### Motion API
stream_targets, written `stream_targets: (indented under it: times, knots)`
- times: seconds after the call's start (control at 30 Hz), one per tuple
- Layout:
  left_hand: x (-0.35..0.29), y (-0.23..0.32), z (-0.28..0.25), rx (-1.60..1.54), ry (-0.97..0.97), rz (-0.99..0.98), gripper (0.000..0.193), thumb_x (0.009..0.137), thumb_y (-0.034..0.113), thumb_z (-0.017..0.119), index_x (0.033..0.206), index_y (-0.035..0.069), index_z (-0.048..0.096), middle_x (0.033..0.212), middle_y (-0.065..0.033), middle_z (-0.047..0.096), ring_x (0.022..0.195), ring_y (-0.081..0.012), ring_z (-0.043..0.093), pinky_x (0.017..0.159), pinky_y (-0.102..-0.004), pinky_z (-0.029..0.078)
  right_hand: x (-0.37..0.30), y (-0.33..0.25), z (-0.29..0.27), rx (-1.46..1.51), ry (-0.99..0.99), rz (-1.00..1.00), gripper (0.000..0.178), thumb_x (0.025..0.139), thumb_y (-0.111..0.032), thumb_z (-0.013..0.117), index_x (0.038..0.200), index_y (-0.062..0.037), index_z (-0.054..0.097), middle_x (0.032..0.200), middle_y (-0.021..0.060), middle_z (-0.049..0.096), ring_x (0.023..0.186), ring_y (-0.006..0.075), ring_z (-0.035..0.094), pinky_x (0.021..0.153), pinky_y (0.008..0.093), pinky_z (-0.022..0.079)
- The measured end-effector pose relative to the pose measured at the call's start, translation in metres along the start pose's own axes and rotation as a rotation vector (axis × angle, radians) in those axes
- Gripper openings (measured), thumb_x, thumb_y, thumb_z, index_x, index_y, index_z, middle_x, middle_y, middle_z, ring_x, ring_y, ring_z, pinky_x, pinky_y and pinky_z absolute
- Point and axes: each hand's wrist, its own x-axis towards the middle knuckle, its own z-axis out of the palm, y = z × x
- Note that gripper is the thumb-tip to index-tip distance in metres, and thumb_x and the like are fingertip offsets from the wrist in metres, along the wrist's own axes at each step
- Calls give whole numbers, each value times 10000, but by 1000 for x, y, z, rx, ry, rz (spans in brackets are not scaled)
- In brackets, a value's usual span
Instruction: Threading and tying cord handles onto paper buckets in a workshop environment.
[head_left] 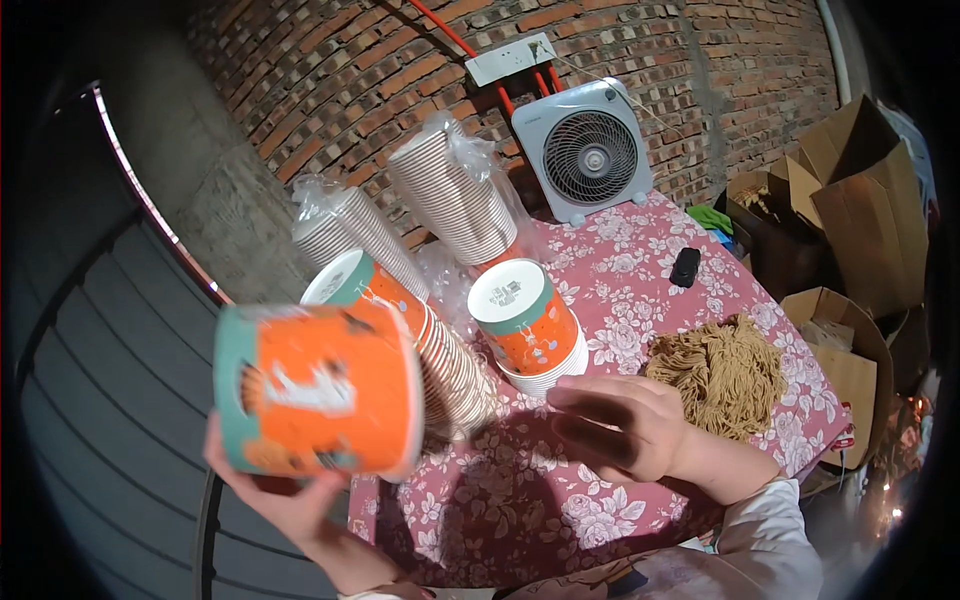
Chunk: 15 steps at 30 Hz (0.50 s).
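Note:
At the left, my left hand (275, 505) grips a large orange paper tub (385, 400) with a green band and a white printed figure. The tub lies on its side in the air, its white rim facing right. My right hand (640, 425) is held over the table with its fingers bent and apart, holding nothing. Just beyond it stands a short upside-down stack of matching tubs (535, 335), white base upward. A longer nested stack of tubs (460, 375) leans behind the held one, which partly hides it.
Two tall stacks of white tubs in clear plastic (455, 195) stand at the back beside a grey box fan (595, 155). On the flowered tablecloth (610, 520) lie a heap of tan strings (720, 375) and a small black object (685, 267). Cardboard boxes (870, 230) crowd the right.

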Motion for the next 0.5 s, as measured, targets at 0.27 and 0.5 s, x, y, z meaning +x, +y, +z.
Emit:
stream_targets:
  times: [0.27, 0.5]
  knots:
    - [128, -84, 11, 755, -218, 190, 877, 573, 229, 977, 1305, 47, 531, 1289, -99, 533, 1226, -289, 542, 1048, -389, 440, -11, 6, 0, -18, 87, -90, 251, 778, -129, 781, 1025, -88, 770, 987, 56, 726, 798, 167, 718, 660, 269, 601]
    - [159, -144, 8, 764, -404, 38, 1079, 620, 396, 950, 1514, 109, 418, 1608, -169, 301, 1502, -353, 311, 1216, -482, 305, -9, 1, -5, -45, 63, -80, 270, 764, -154, 782, 1028, -97, 777, 901, 15, 708, 733, 161, 682, 569, 267, 533]
